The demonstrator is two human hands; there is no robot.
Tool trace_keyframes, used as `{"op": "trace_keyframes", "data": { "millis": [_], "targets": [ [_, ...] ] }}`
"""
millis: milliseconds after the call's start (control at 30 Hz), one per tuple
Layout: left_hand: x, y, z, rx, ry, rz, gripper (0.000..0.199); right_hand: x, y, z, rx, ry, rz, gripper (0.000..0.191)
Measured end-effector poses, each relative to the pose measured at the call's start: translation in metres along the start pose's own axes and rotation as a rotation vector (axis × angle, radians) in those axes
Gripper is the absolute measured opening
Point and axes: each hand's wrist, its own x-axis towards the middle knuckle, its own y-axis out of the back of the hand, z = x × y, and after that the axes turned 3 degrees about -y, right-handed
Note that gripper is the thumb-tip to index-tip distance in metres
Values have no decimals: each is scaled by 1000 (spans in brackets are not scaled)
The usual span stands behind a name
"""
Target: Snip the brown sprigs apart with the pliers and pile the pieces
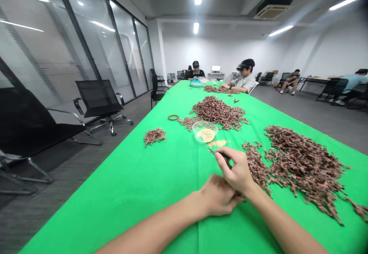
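Note:
My right hand (237, 169) is closed around a slim tool (212, 152) with a metal tip and a dark body; its exact kind is unclear. The tip points left, just short of some pale yellow bits (217, 143) on the cloth. Below and partly behind it, my left hand (218, 195) is closed, its fingers mostly hidden. A little brown shows under its fingertips, too covered to name. Ahead stands a clear bowl (196, 133) with pale yellow bits inside. Beside my right hand lies a small heap of shrivelled, dried brown pieces (257, 166).
A large heap of brown pieces (304, 169) lies right, another heap (217, 110) behind the bowl. A small cluster (154, 136) and a brown ring (173, 117) lie left on the green cloth (138, 192). Two people sit farther along the table; office chairs (99, 99) stand left.

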Motion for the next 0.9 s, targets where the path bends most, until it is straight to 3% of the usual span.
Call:
{"op": "trace_keyframes", "data": {
  "millis": [200,400,533,733,900],
  "targets": [
    [-37,47,-35,-180,271,123,26,-2,3,4,77,-117,116,31],
    [-76,84,-71,-283,504,362,25,-4,-22,0,121,-224,-79,43],
    [-87,81,-78,-448,574,439,24,-8,-42,-4,16,-203,-203,39],
    [-90,67,-83,-811,621,373,28,-26,-55,-5,-132,-127,-255,26],
    [-94,68,-82,-927,597,366,31,-43,-56,-2,-189,-29,-276,18]
  ]
}}
